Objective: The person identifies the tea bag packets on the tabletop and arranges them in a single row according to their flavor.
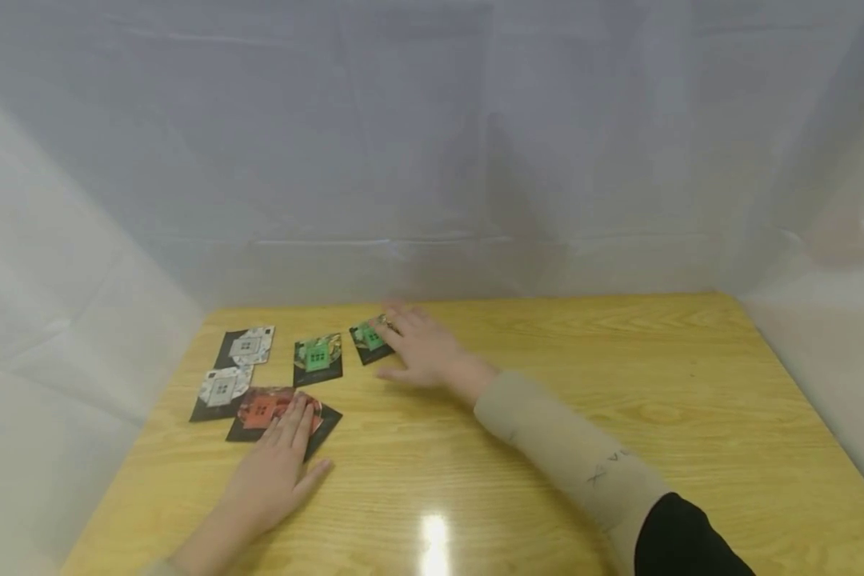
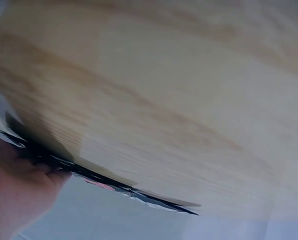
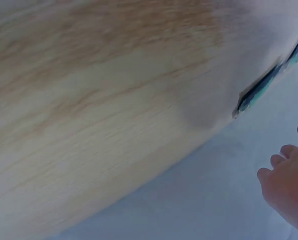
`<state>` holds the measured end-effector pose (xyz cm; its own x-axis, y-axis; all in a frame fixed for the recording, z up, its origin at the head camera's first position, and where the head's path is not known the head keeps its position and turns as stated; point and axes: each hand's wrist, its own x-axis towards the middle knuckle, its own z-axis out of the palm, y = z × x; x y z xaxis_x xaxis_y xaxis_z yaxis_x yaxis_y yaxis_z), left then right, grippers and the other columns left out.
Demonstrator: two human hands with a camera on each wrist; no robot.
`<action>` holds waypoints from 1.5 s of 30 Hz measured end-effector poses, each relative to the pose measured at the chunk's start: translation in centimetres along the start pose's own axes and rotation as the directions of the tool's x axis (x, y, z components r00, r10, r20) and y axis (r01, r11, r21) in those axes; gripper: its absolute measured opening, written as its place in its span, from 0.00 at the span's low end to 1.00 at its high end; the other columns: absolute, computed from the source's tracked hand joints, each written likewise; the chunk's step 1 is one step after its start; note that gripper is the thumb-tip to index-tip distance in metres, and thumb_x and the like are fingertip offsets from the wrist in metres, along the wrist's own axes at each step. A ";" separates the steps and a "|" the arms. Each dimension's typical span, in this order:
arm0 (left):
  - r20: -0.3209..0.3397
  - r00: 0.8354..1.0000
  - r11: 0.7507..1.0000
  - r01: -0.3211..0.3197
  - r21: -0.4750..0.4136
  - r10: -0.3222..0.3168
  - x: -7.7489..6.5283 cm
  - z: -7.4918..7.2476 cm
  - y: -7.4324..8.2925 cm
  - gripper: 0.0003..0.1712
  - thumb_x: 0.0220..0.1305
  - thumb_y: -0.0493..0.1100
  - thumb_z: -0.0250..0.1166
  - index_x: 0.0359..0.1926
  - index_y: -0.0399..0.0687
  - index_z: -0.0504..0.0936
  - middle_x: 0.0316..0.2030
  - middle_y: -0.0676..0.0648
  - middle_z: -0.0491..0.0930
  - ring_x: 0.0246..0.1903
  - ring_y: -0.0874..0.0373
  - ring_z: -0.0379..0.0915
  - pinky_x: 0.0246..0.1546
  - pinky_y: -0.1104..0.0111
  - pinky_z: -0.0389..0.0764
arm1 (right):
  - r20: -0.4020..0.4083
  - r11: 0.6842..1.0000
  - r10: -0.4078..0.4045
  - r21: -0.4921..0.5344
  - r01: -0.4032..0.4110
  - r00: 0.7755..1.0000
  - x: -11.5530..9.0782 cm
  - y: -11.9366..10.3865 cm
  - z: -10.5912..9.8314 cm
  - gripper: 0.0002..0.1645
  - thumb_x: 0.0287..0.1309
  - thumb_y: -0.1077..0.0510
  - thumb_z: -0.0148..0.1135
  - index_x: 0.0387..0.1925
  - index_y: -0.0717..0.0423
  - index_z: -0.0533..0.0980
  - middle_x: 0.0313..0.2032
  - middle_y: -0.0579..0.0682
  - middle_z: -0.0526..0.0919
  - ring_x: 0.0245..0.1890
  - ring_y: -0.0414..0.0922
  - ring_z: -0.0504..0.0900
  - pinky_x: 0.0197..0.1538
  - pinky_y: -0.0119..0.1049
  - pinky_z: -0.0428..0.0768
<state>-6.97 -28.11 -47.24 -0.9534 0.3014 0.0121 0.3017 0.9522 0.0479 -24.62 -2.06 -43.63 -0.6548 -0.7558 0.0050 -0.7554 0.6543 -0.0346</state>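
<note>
Head view: left hand (image 1: 272, 474) lies flat on red packets (image 1: 258, 411), perhaps steadying their overlap; spread right hand (image 1: 429, 352) hovers over a green packet (image 1: 368, 338).

This looks like a small screened-off booth (image 1: 590, 144); whether it stands in a home, a lab or an office cannot be told. A pale, creased back sheet (image 1: 374, 160) hangs at twelve o'clock, beyond the far edge of the counter (image 1: 619, 400), with a side sheet (image 1: 43, 320) at nine o'clock and a second side sheet (image 1: 828, 320) at three. The counter's top is glossy yellow wood grain, with glare (image 1: 434, 544) at six o'clock.
</note>
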 end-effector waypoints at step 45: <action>-0.006 1.000 1.000 -0.028 0.010 0.028 -0.2 0.3 -0.9 0.53 0.78 0.64 0.58 0.81 0.26 0.54 0.82 0.26 0.52 0.81 0.32 0.52 0.80 0.43 0.64 | 0.224 0.998 -0.048 0.039 0.040 0.973 -0.8 0.7 2.4 0.51 0.78 0.24 0.35 0.87 0.46 0.43 0.86 0.60 0.39 0.87 0.57 0.43 0.87 0.49 0.54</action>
<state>-7.05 -28.98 -47.56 -0.9447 0.3275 0.0191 0.3280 0.9439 0.0375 -24.61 -1.08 -46.06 -0.5960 -0.7730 -0.2175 -0.7797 0.6218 -0.0733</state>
